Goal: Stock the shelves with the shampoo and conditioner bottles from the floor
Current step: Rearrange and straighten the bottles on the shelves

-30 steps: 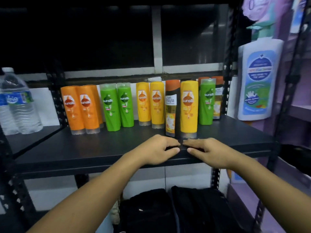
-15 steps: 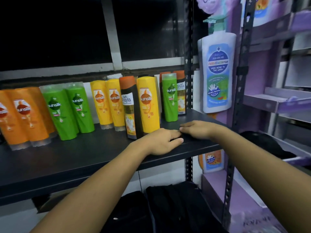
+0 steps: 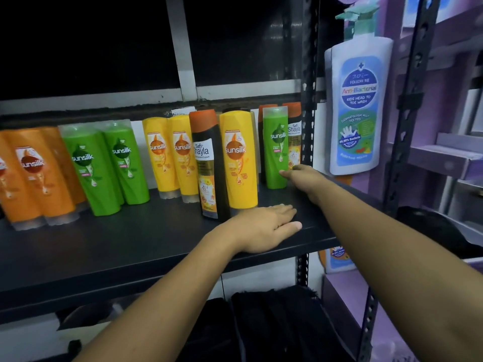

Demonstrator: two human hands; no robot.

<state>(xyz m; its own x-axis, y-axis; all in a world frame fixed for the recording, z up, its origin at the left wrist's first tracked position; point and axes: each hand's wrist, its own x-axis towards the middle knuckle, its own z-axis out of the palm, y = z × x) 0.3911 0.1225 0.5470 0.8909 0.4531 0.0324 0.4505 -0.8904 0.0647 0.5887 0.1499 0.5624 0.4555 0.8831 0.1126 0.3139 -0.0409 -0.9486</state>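
Note:
A row of shampoo bottles stands on the black shelf (image 3: 130,246): orange ones (image 3: 34,176) at the left, green ones (image 3: 104,165), yellow ones (image 3: 171,155), a black Safi Shayla bottle (image 3: 206,163), a yellow Sunsilk bottle (image 3: 239,160), then a green Sunsilk bottle (image 3: 275,147) with more black bottles (image 3: 294,134) behind it. My left hand (image 3: 264,228) lies flat on the shelf in front of the yellow Sunsilk bottle. My right hand (image 3: 303,178) reaches to the base of the right green bottle, fingers straight and touching it.
A black slotted upright (image 3: 309,100) bounds the shelf on the right. A large white pump-bottle display (image 3: 359,105) hangs beyond it, beside purple shelving (image 3: 444,158). Dark folded fabric (image 3: 274,322) lies below the shelf.
The view has swung right. My right hand has left the shelf's front edge and moved back to the right green bottle. My left hand stays flat on the shelf.

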